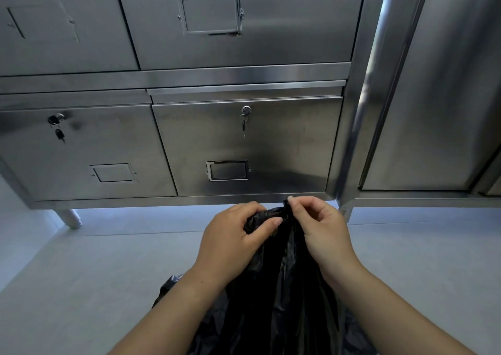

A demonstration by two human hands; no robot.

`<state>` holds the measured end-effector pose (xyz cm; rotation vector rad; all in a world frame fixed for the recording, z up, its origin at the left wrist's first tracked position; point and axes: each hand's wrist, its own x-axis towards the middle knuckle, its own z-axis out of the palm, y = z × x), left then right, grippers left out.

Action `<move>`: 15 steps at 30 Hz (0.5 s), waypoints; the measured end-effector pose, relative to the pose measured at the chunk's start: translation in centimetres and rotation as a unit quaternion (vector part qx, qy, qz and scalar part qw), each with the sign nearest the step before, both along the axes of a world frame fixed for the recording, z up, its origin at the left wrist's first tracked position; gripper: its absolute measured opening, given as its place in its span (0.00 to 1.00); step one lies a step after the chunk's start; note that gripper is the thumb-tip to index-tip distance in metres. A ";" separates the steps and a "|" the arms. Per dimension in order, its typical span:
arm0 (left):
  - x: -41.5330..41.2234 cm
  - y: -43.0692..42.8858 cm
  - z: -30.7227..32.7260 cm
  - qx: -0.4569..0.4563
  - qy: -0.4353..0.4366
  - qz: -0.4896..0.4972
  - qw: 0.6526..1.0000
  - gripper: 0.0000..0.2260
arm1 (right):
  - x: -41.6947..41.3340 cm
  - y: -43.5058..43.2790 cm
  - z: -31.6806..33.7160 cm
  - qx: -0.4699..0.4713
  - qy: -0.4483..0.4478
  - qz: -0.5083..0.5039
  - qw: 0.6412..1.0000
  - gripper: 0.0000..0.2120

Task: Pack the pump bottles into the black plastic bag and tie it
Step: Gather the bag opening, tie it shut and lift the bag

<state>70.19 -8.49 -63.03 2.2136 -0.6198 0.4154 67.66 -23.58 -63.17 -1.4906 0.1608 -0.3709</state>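
Here the black plastic bag [282, 287] stands on the grey floor [81, 287] at the near middle of the scene, its plastic drawn up into a narrow gathered neck between the two forearms. The left hand [233, 235] is curled around the bunched top on the left side, thumb pressed against the crumpled plastic. The right hand [320, 230] pinches a small tip of the bag between thumb and forefinger at the very top of the neck, the other fingers folded in. The two hands sit just beside each other, both touching the bag. Whatever is inside the bag is hidden by the black plastic. Beyond the hands, on the far side, rises a steel cabinet [244, 143] with drawers; a key [244, 125] hangs from the lock of the drawer straight ahead, and another key [60, 135] hangs at the drawer to the left
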 end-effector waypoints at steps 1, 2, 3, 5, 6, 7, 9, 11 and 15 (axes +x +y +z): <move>-0.2 -0.3 -0.2 -0.006 -0.010 0.014 1.000 0.12 | 0.0 0.0 -0.2 -0.025 0.000 0.000 1.000 0.07; -0.3 -0.6 -0.4 -0.014 -0.015 0.029 0.999 0.12 | 0.0 0.1 -0.3 -0.041 0.001 0.000 0.999 0.07; -0.4 -0.8 -0.5 -0.026 -0.016 0.043 0.999 0.12 | 0.0 0.0 -0.5 -0.053 -0.001 0.005 0.999 0.08; -0.2 -0.8 -0.5 -0.057 -0.006 0.063 0.996 0.11 | -0.2 -0.2 -0.7 -0.061 -0.009 0.033 0.998 0.13; 0.0 -0.7 -0.5 -0.068 0.002 0.065 0.996 0.10 | -0.2 -0.3 -0.8 -0.062 -0.013 0.049 0.997 0.15; 0.1 -0.6 -0.4 -0.072 0.010 0.060 0.996 0.08 | -0.3 -0.3 -1.0 -0.067 -0.018 0.059 0.996 0.16; 0.1 -0.5 -0.2 -0.073 0.024 0.034 0.996 0.06 | -0.4 -0.2 -0.9 -0.082 -0.039 0.056 0.994 0.10; 0.0 -0.4 -0.1 -0.073 0.036 0.005 0.997 0.05 | -0.3 -0.2 -0.6 -0.075 -0.057 0.043 0.995 0.03; -0.2 0.0 -0.2 -0.048 0.061 -0.041 0.996 0.08 | -0.2 -0.4 -0.4 -0.037 -0.072 0.030 0.996 0.06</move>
